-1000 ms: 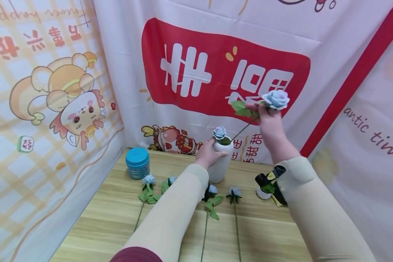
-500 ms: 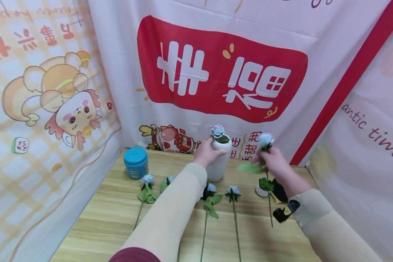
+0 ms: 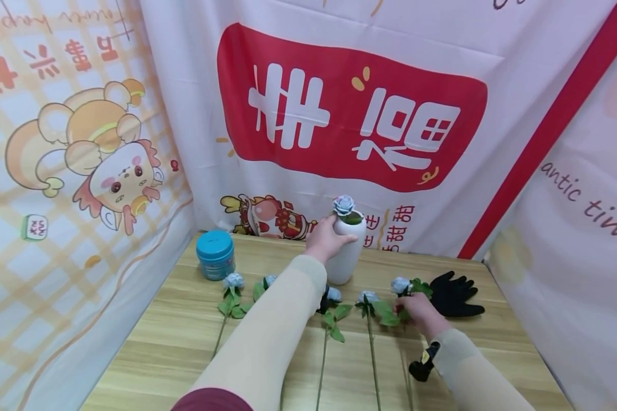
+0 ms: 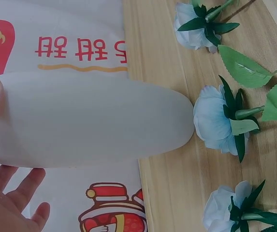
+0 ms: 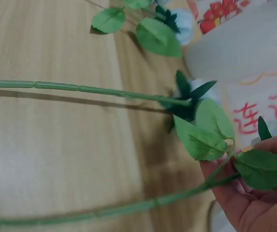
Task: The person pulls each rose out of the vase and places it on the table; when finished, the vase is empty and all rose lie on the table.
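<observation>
Near the back of the table my left hand (image 3: 325, 240) grips a tall white vase (image 3: 345, 260) near its top, thumb in front. One pale blue artificial rose (image 3: 344, 205) stands in the vase's mouth. Low over the table's right part, my right hand (image 3: 423, 313) holds another pale blue rose (image 3: 401, 285) just below its bloom. In the right wrist view, that rose's green stem (image 5: 153, 203) runs off to the left, and leaves partly cover the fingers. The left wrist view has the vase's smooth wall (image 4: 90, 121) filling its left side.
Several more roses lie on the table, blooms toward the vase, including one (image 3: 367, 297) beside the held rose and one (image 3: 233, 281) at left. A blue lidded jar (image 3: 216, 255) stands back left. Behind my right hand are a small green plant (image 3: 420, 287) and a black glove (image 3: 455, 294).
My right hand has carried its rose away from above the vase, down and toward me, to table level beside the other roses. My left hand keeps its grip on the vase.
</observation>
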`<action>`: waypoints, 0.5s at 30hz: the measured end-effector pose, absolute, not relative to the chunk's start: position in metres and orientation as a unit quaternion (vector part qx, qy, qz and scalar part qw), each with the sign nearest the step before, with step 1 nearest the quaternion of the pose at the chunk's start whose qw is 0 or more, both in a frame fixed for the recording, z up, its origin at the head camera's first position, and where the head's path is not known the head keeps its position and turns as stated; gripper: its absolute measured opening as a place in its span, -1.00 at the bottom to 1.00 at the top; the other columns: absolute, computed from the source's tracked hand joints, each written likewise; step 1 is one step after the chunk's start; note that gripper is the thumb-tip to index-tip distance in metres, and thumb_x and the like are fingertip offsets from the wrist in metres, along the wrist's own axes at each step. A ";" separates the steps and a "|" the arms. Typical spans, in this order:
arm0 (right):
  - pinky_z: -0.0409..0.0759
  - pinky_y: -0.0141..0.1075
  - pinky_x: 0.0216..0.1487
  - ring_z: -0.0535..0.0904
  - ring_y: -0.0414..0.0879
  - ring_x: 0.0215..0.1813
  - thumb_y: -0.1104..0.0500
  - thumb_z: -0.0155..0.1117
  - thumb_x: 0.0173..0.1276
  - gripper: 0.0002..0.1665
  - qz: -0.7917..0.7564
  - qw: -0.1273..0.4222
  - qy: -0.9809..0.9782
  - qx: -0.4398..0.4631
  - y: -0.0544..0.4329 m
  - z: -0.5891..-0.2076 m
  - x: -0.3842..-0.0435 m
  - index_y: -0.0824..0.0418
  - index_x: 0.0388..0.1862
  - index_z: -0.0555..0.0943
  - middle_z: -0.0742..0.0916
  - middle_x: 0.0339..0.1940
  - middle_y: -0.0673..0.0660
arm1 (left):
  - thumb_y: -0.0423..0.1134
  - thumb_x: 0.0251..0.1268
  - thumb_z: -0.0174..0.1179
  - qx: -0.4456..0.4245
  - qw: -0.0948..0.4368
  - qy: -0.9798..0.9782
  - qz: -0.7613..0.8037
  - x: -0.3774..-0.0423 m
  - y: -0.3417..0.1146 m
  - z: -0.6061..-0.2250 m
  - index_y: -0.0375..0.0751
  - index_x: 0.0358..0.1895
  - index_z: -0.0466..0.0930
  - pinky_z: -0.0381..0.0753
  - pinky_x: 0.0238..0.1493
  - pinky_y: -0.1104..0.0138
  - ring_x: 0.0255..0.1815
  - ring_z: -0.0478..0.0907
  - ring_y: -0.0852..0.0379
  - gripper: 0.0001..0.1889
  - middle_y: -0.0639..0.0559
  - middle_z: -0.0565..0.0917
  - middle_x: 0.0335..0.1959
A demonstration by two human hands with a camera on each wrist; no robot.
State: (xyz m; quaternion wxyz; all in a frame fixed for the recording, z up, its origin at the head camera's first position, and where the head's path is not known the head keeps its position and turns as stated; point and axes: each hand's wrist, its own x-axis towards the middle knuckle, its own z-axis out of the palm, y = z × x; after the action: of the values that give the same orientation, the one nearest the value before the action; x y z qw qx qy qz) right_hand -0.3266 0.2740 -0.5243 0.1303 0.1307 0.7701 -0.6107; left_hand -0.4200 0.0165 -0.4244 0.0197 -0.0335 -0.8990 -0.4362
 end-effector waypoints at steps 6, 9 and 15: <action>0.59 -0.19 -0.36 0.52 -0.05 -0.38 0.44 0.10 0.30 -0.78 -0.620 0.112 0.758 0.172 0.277 -0.545 -0.327 0.56 -0.10 0.46 0.58 -0.35 0.20 | 0.23 0.07 0.42 -0.040 0.025 -0.902 -0.429 -0.421 0.017 -0.426 0.03 0.49 0.30 0.20 0.34 -0.09 0.29 0.41 -0.02 -0.10 0.02 0.49 0.30; 0.61 -0.16 -0.32 0.53 -0.02 -0.32 0.44 0.12 0.26 -0.76 -0.602 0.103 0.773 0.171 0.278 -0.547 -0.327 0.56 -0.11 0.43 0.57 -0.29 0.24 | 0.23 0.06 0.42 -0.038 0.027 -0.902 -0.430 -0.423 0.017 -0.427 0.03 0.48 0.31 0.20 0.33 -0.09 0.28 0.42 -0.02 -0.10 0.03 0.49 0.29; 0.63 -0.16 -0.45 0.50 -0.01 -0.47 0.41 0.09 0.11 -0.89 -0.472 0.083 0.867 0.136 0.288 -0.542 -0.331 0.32 -0.52 0.36 0.46 -0.46 0.17 | 0.24 0.06 0.41 -0.040 0.029 -0.902 -0.430 -0.424 0.017 -0.429 0.05 0.48 0.31 0.22 0.32 -0.09 0.28 0.41 -0.02 -0.10 0.04 0.49 0.30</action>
State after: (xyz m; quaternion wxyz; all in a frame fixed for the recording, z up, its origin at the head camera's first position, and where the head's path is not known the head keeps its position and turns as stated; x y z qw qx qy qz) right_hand -0.3311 0.2882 -0.5419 0.0834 0.1359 0.8669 -0.4723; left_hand -0.4243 0.0166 -0.4285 0.0292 -0.0403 -0.9016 -0.4297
